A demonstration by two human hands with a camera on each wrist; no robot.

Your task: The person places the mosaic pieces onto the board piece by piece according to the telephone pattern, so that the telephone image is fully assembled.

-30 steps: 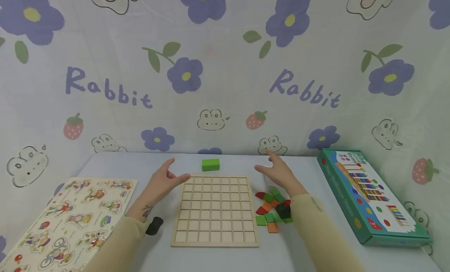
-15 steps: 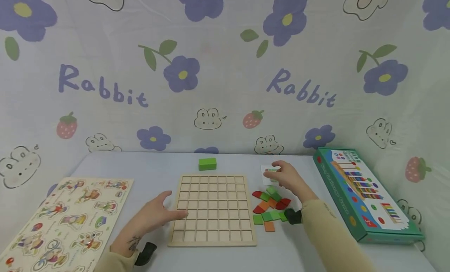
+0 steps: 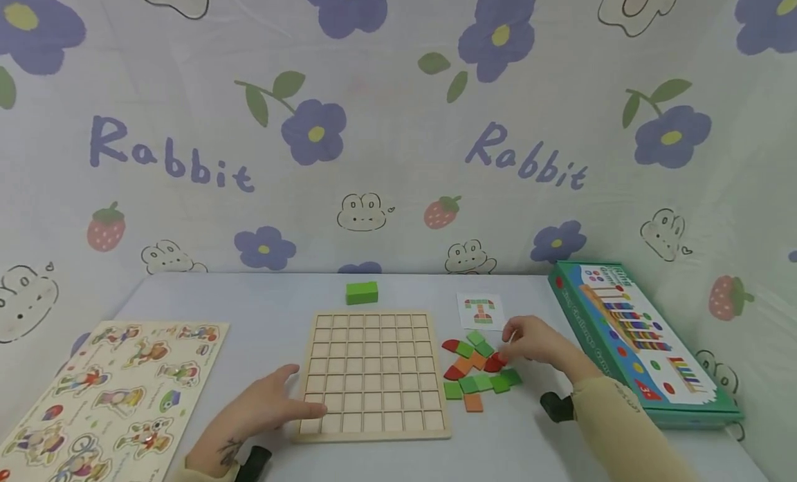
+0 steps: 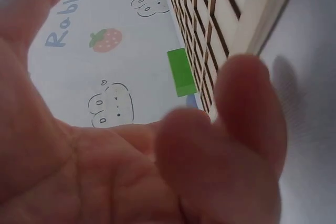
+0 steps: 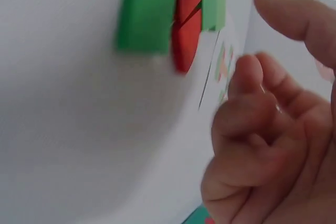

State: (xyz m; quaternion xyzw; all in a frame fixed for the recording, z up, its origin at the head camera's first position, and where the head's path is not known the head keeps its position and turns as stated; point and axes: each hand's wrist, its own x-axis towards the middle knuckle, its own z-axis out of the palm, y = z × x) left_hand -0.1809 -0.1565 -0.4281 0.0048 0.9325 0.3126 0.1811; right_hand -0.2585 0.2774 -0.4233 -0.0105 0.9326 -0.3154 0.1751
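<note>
My left hand (image 3: 258,404) is by the near left edge of the wooden grid board (image 3: 370,438), thumb and fingers spread, holding nothing; whether the thumb touches the board I cannot tell. Over the right side of the loose tiles hovers my right hand (image 3: 538,342), fingers loosely bent and empty. The tiles include a red curved piece (image 3: 495,362), green squares (image 3: 452,391) and an orange square (image 3: 473,403). In the right wrist view, the thumb stands apart from the bent fingers, with a green tile (image 5: 147,17) and a red piece (image 5: 186,45) beyond.
A pattern card (image 3: 462,316) lies behind the tiles. Behind the board is a green block (image 3: 362,293). A picture puzzle board (image 3: 140,378) lies at the left, and a green game box (image 3: 691,418) at the right. A printed cloth hangs behind the table.
My left hand has moved nearer along the board's left side. My right hand has come down from behind the tiles to their right side, uncovering the pattern card. The head view has shifted slightly.
</note>
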